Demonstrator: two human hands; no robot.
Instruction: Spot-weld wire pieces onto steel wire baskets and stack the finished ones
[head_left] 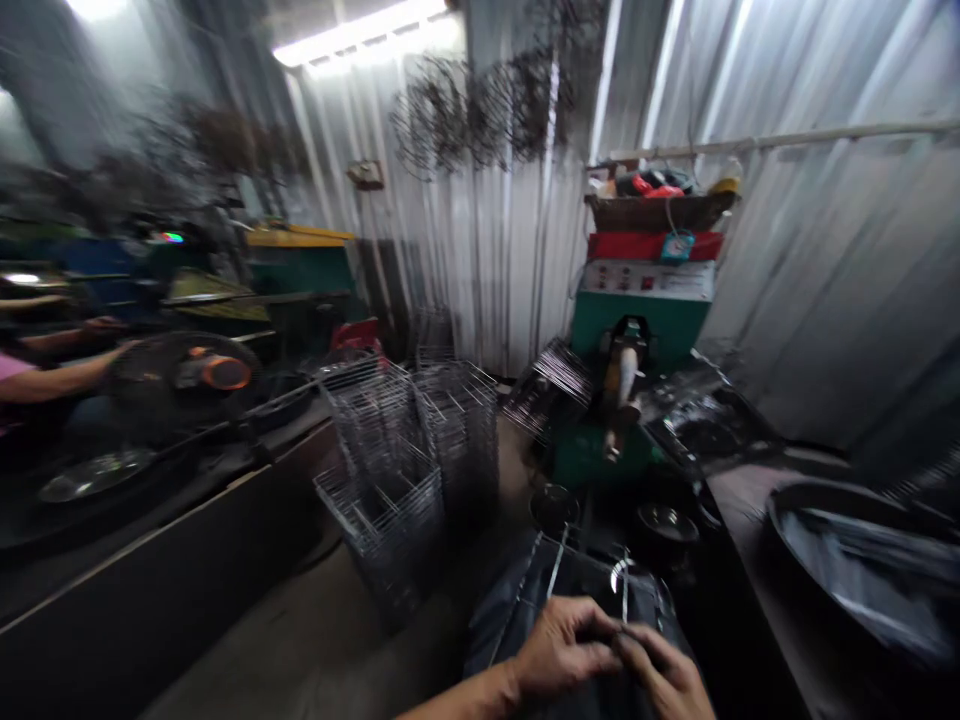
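Observation:
My left hand (561, 648) and my right hand (666, 672) come together low in the view, fingertips pinched close to each other. Whatever they hold between them is hidden by the fingers and blur. Beneath and just beyond them, thin bright rods of a wire frame (556, 568) lie over my dark-clothed lap (495, 615). One rod runs up from right where the fingertips meet; I cannot tell whether they grip it. A small shiny ring-shaped piece (619, 577) shows past the hands.
Stacked wire baskets (382, 500) stand ahead on the left. A green machine (637, 310) faces me, with metal pieces beside it. A round black tub (795, 580) of metal rods sits at right. Left are a fan (184, 385) and another person's arm (75, 378).

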